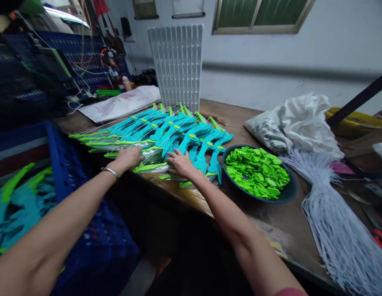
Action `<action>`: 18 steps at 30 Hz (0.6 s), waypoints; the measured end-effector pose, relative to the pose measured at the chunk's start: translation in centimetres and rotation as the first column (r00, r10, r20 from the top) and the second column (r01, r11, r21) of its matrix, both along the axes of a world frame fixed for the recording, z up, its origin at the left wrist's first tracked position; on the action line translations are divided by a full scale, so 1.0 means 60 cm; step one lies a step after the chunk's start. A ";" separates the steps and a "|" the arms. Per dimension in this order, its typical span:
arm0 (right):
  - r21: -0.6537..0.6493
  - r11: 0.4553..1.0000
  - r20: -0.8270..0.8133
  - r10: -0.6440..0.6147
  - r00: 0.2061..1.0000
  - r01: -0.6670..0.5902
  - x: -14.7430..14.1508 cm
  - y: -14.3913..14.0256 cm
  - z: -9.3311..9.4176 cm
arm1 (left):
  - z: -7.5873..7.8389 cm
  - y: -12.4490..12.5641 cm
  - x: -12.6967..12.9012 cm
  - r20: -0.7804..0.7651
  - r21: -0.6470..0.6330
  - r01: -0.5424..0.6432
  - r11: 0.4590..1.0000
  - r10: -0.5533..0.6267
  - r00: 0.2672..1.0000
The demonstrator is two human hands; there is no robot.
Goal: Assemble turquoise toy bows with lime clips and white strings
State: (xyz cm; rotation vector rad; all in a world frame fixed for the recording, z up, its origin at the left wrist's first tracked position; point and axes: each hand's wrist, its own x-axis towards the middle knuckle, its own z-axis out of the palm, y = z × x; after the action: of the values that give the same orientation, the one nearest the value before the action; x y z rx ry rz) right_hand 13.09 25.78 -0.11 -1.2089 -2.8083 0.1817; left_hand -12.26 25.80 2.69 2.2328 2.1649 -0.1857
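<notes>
Bare left arm (70, 218), bare right arm (237, 222) stretched forward, converging. Bare left-hand grip (128, 158) palm down, fingers bent; bare right-hand grip (180, 163) near it, fingers spread.

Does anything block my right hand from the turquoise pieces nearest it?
Nothing visible does. The right hand is right at the near edge of the turquoise pieces, with no object standing between. The dark bowl of green parts sits off to the right, beside the pile, so it seems out of the way.
</notes>
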 end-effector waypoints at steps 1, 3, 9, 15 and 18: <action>-0.002 1.000 0.004 0.007 1.000 -0.007 -0.004 0.008 0.003 | 0.000 0.001 0.002 -0.003 0.004 0.004 1.000 -0.004 1.000; -0.007 1.000 0.009 0.024 1.000 -0.024 -0.010 0.020 0.009 | 0.001 0.000 0.010 -0.001 0.016 0.012 1.000 -0.012 1.000; -0.002 0.997 0.005 0.071 0.997 -0.071 -0.007 0.023 0.023 | 0.034 -0.062 -0.011 0.079 0.059 0.058 0.997 -0.063 0.995; 0.058 0.985 -0.139 0.169 0.976 -0.162 0.024 0.076 -0.022 | 0.076 -0.233 -0.234 0.186 0.039 -0.250 0.967 0.239 0.953; 0.152 0.970 -0.316 0.228 0.921 -0.189 0.043 0.097 -0.046 | 0.060 -0.342 -0.367 0.185 -0.066 -0.550 0.833 0.552 0.813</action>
State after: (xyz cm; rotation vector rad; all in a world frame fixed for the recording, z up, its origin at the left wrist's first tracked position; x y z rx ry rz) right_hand 15.69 31.60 -2.85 -0.7672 -2.6008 0.2066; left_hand -34.26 5.31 6.29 1.4392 2.5613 0.0428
